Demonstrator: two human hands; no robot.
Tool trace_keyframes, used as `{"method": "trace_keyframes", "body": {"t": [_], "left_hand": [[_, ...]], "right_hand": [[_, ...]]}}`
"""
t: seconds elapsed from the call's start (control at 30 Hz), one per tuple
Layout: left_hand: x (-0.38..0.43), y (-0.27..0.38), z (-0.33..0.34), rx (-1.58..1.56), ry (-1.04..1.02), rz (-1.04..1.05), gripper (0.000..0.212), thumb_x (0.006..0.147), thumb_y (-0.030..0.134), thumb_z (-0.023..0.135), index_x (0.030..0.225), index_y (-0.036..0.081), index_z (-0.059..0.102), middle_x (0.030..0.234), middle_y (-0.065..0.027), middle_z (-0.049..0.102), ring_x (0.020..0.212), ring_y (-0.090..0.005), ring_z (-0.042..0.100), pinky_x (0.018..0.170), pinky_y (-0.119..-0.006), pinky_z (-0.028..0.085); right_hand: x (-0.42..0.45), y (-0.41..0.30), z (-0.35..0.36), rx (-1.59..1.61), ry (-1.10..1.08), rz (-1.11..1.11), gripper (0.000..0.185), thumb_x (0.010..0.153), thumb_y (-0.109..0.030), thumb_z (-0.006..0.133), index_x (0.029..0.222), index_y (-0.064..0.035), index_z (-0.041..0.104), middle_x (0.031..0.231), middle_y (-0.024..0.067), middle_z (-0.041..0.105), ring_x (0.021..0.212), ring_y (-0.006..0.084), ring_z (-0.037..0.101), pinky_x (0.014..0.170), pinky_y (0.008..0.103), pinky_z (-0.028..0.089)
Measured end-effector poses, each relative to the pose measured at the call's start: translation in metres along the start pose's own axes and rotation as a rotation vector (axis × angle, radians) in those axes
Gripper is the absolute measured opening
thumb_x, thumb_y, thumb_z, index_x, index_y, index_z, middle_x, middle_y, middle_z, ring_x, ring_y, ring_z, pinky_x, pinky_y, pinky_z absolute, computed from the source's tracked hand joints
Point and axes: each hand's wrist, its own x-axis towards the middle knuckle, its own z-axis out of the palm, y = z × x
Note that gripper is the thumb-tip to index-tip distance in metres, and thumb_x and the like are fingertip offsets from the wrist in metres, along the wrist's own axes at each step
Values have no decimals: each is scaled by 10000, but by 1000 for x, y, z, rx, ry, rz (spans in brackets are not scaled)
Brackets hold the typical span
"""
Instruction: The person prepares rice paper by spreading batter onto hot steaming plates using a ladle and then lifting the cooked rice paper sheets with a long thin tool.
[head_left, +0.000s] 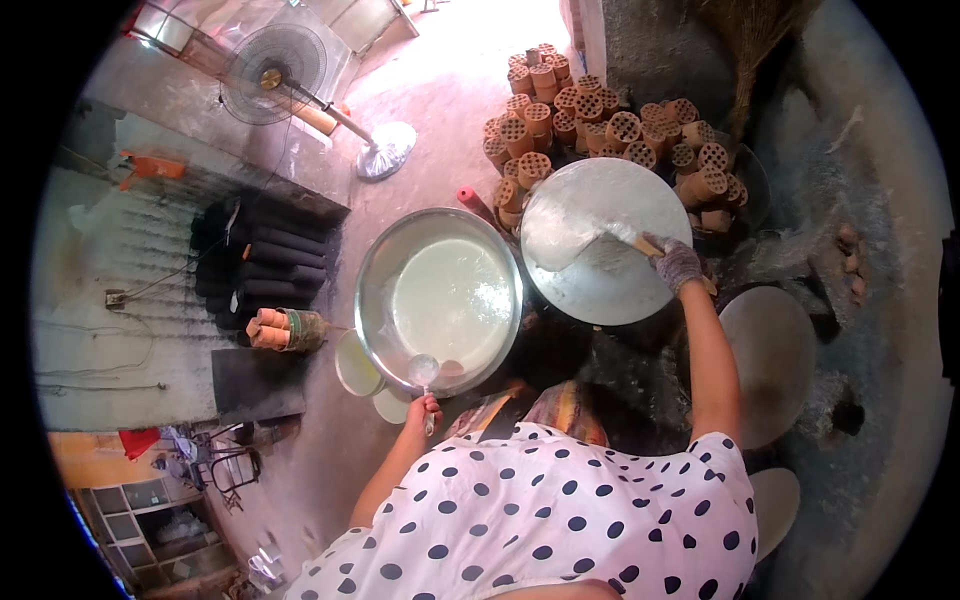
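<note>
My left hand (424, 411) grips the handle of a metal ladle (424, 368). The ladle's bowl is over the near inside edge of a wide metal basin (362, 300), which holds a pale, milky liquid (442, 300). In a knitted glove, my right hand (677, 264) holds a yellowish scraper or spreader (643, 244) against a round griddle plate (607, 300). A thin whitish layer (574, 202) covers the plate's far and left parts. Below and right of its edge, the grey surface shows.
Several spent, orange honeycomb briquettes (577, 120) are piled behind the griddle. Black cylinders (277, 262) are stacked on the left, near a container of orange briquettes (304, 330). A pedestal fan (274, 73) stands far left. Two more round discs (769, 367) lie at my right.
</note>
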Motion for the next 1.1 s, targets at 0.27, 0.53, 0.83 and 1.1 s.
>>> {"method": "trace_keyframes", "body": {"t": [0.27, 0.53, 0.83, 1.1], "left_hand": [[-25, -12, 21, 38, 38, 7, 216, 948, 189, 486, 740, 172, 431, 528, 83, 394, 400, -55, 399, 361, -227, 312], [-5, 7, 23, 65, -1, -64, 255, 946, 190, 491, 705, 173, 411, 535, 78, 407, 382, -53, 387, 337, -228, 298], [31, 46, 13, 182, -158, -97, 227, 935, 172, 511, 734, 148, 410, 549, 56, 433, 400, -60, 411, 336, -205, 332], [7, 78, -29, 352, -222, -71, 244, 953, 260, 516, 731, 165, 483, 494, 72, 394, 373, -61, 385, 346, -229, 313]], "right_hand": [[-4, 36, -15, 203, -92, -139, 464, 768, -206, 699, 1223, -181, 615, 1105, 146, 653, 958, 260, 644, 860, 352, 492], [-96, 36, 12, -3, -45, -142, 420, 762, -94, 687, 1179, -86, 631, 1055, 158, 667, 911, 270, 645, 818, 319, 493], [-124, -113, 183, 521, 328, 62, 229, 885, -310, 579, 863, -82, 595, 642, 39, 573, 477, 153, 530, 422, 295, 449], [-167, -114, 272, 1119, 414, 636, 214, 884, -269, 539, 739, -112, 521, 526, 10, 478, 336, 126, 401, 305, 289, 343]]}}
